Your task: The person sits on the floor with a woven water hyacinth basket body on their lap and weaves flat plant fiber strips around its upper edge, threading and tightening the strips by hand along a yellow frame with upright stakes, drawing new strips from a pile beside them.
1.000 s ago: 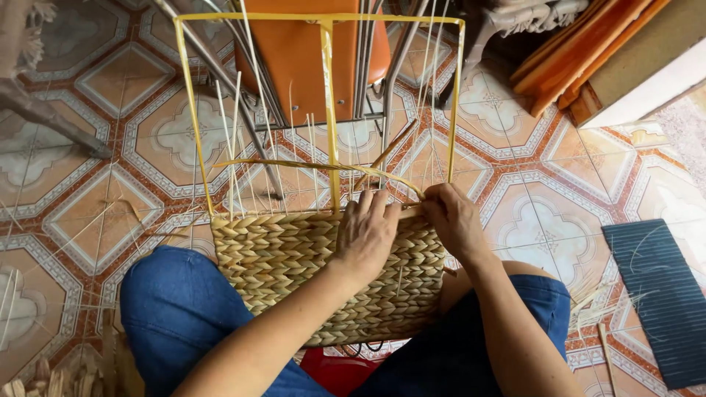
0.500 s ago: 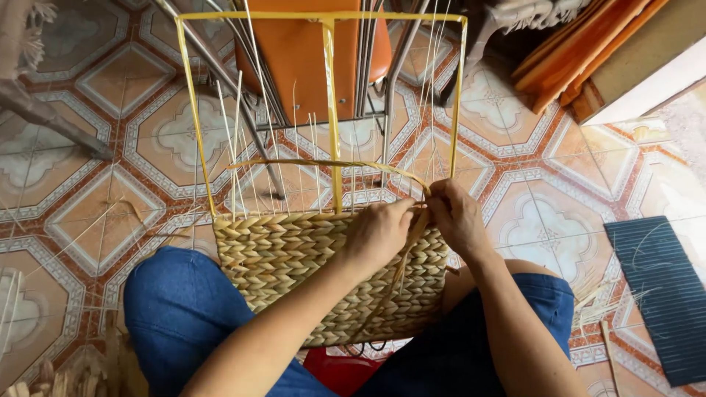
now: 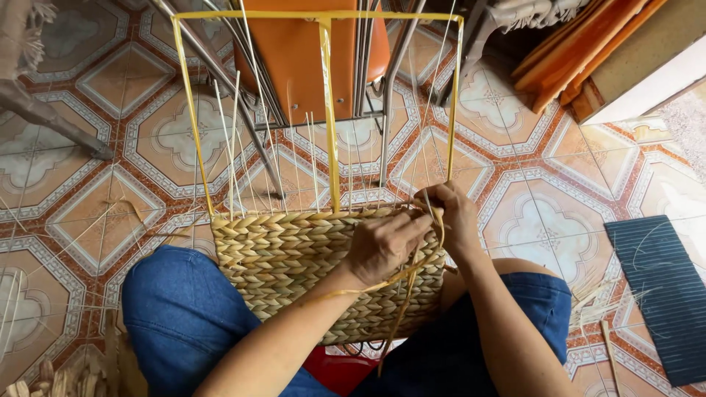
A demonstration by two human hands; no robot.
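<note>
A half-woven straw basket [image 3: 294, 257] rests on my lap between my knees in blue jeans. A yellow wire frame [image 3: 328, 110] rises from it, with several thin pale stakes [image 3: 235, 147] standing up. My left hand [image 3: 382, 246] lies over the woven wall near its right top edge and pinches a loose straw strand [image 3: 401, 294] that trails down. My right hand [image 3: 454, 217] grips the basket's right top corner and the same strand where it meets the rim.
An orange chair [image 3: 309, 51] with metal legs stands just beyond the frame. A dark ribbed mat [image 3: 662, 294] lies at the right. Orange boards [image 3: 581, 51] lean at top right. Loose straw [image 3: 66, 367] lies bottom left on the patterned tile floor.
Both hands shifted right along the basket's top edge. The left hand moved from the middle of the rim toward the right corner, pulling the strand down.
</note>
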